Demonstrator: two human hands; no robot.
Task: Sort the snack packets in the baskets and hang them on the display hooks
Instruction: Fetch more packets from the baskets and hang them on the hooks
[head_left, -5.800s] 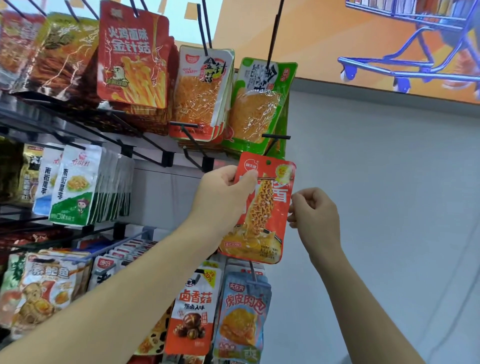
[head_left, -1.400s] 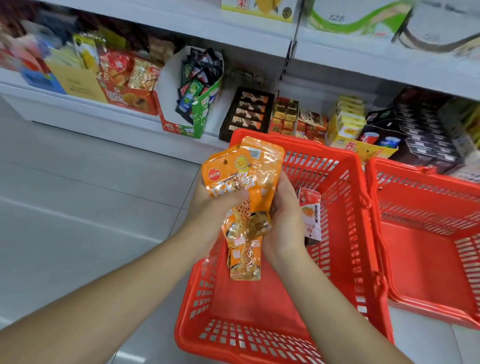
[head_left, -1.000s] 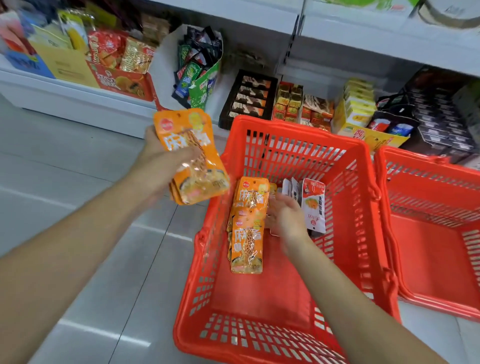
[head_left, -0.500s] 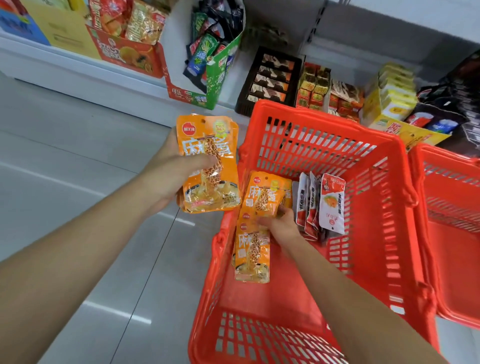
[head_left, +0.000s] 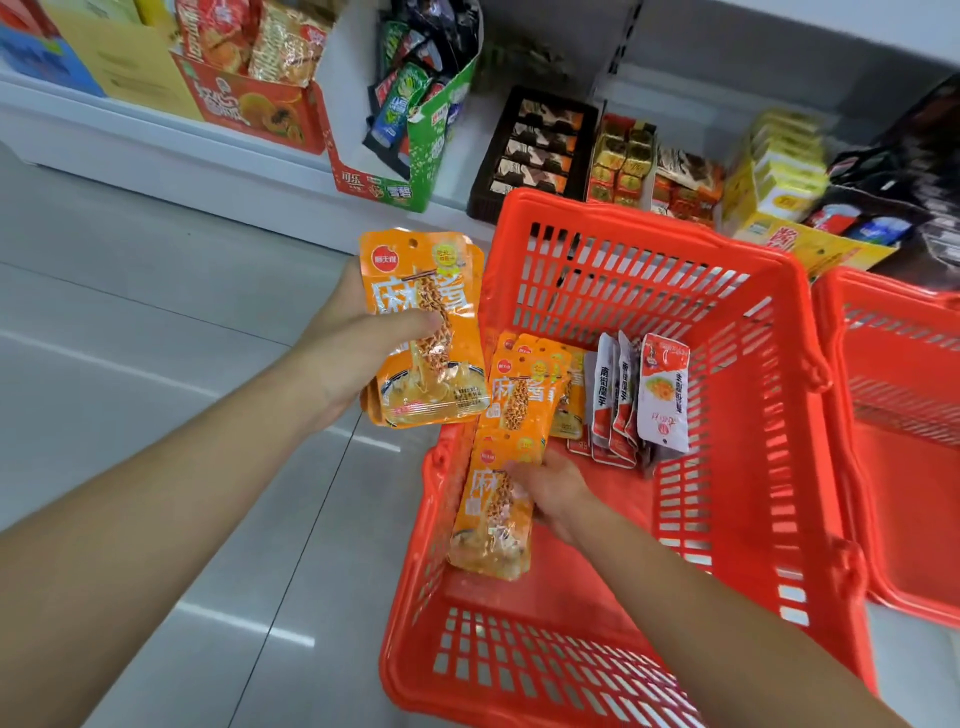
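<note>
Shiny orange packets with noodle pics. Left hand has its fingers wrapped round a small stack, thumb over the front. Right hand grips another packet in the basket, further down now than before.

left grip: bare hand | right grip: bare hand | forearms: bare

Both bare arms reach forward; the left hand grips a packet stack, the right hand, lower, holds a single packet.
</note>
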